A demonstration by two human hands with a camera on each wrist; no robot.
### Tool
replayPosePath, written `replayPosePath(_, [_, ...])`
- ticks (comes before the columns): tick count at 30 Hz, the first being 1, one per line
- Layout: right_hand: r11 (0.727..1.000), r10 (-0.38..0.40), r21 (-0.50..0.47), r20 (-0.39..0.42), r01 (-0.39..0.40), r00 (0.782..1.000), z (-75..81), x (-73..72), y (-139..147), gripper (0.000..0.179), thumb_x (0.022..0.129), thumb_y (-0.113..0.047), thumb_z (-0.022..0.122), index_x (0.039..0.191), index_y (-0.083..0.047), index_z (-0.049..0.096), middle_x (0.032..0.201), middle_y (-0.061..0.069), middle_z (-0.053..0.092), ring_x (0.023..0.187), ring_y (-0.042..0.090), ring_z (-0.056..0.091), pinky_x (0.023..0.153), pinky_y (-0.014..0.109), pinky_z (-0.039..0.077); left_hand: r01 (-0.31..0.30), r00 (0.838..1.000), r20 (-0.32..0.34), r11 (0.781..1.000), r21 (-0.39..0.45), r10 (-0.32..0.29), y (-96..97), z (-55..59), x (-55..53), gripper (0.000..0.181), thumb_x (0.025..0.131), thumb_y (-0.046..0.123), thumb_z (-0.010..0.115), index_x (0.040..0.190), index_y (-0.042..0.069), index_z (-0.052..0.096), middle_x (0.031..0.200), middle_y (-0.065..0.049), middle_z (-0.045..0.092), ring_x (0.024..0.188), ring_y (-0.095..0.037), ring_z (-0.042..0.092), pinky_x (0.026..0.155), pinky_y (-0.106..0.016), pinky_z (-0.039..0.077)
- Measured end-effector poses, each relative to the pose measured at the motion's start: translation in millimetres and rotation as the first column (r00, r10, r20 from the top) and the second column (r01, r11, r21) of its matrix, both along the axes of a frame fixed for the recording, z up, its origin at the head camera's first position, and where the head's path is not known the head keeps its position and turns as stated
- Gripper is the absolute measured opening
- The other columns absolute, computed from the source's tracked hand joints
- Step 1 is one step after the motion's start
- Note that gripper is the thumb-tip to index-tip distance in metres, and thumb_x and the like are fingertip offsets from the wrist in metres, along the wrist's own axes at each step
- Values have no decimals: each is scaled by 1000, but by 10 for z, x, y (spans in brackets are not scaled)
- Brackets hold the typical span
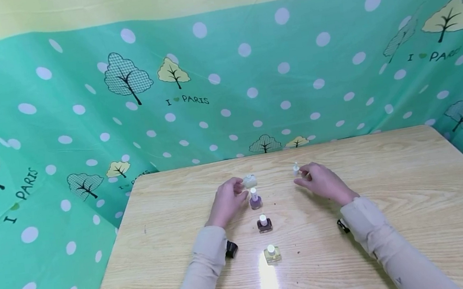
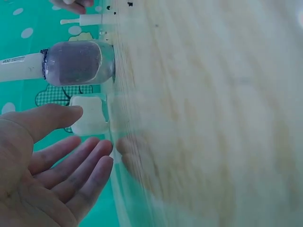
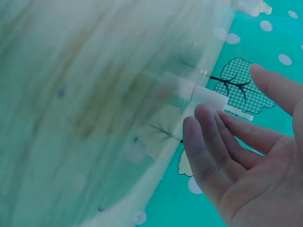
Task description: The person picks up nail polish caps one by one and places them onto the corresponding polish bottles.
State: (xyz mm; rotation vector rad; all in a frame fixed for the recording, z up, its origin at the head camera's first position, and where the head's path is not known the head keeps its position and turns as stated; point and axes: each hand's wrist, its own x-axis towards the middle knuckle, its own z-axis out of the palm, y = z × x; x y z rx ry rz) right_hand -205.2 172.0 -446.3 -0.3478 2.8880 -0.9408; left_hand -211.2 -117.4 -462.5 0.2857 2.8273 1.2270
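Observation:
Beside an uncapped white nail polish bottle (image 1: 250,181), my left hand (image 1: 226,202) has its fingers loosely extended. In the left wrist view nothing lies between thumb and fingers, and a gap shows between them and the white bottle (image 2: 88,116). A white cap (image 1: 296,170) stands upside down on the table with its brush pointing up. My right hand (image 1: 322,182) is right next to it. The right wrist view shows the thumb spread away from the cap (image 3: 210,98) and the fingertips close to it; whether they touch it I cannot tell.
A purple nail polish bottle (image 1: 255,200), a dark one (image 1: 264,224) and a pale yellow one (image 1: 272,254) stand capped in a line toward me on the wooden table (image 1: 418,179). Behind the table hangs a green dotted cloth (image 1: 225,92).

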Motion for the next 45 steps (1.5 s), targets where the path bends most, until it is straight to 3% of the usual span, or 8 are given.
replayPosePath(7, [999, -18, -32, 56, 20, 998, -64, -107, 39, 31, 96, -23, 66, 111, 4, 66, 105, 17, 64, 89, 26, 60, 83, 45, 54, -1, 1000, 14, 1000, -1, 1, 41, -11, -90, 40, 89, 13, 73, 125, 1, 61, 111, -10, 68, 100, -22, 66, 92, -34, 56])
replayPosePath(16, [996, 1, -86, 83, 6, 997, -84, -253, 35, 34, 96, -20, 66, 117, 7, 62, 104, 16, 63, 90, 25, 58, 79, 39, 53, 6, 1000, 2, 1000, -30, -6, 88, -26, -188, 38, 92, 16, 71, 127, 3, 61, 111, -11, 68, 100, -23, 66, 90, -37, 56])
replayPosePath(22, [992, 23, -124, 117, -8, 993, -52, -338, 31, 20, 95, -15, 67, 103, 3, 63, 94, 14, 64, 82, 24, 58, 70, 32, 52, 5, 1000, 9, 999, -34, -5, 109, -19, -206, 34, 93, 17, 70, 124, 5, 63, 111, -11, 67, 99, -22, 65, 86, -37, 57])
replayPosePath(27, [995, 18, -100, 138, -4, 990, -59, -389, 21, 18, 94, -17, 69, 101, 0, 64, 93, 11, 63, 80, 22, 57, 68, 30, 50, 6, 1000, 16, 1000, -31, -5, 115, -25, -220, 30, 94, 19, 70, 120, 5, 65, 106, -9, 67, 96, -21, 65, 82, -36, 56])
replayPosePath(36, [998, 23, -58, 109, -17, 994, -57, -404, 32, 13, 95, -15, 67, 96, -2, 65, 94, 12, 65, 82, 22, 58, 73, 36, 50, 2, 1000, 16, 999, -42, -1, 116, -26, -220, 28, 93, 20, 70, 117, 5, 66, 102, -7, 69, 94, -19, 65, 85, -35, 56])
replayPosePath(45, [998, -10, -55, 106, 16, 994, -14, -336, 28, 12, 96, -16, 66, 96, -3, 66, 92, 10, 67, 79, 21, 59, 70, 32, 51, -27, 999, -34, 998, -63, 24, 83, 18, -153, 29, 93, 24, 70, 117, 7, 67, 103, -5, 71, 94, -19, 66, 87, -36, 56])
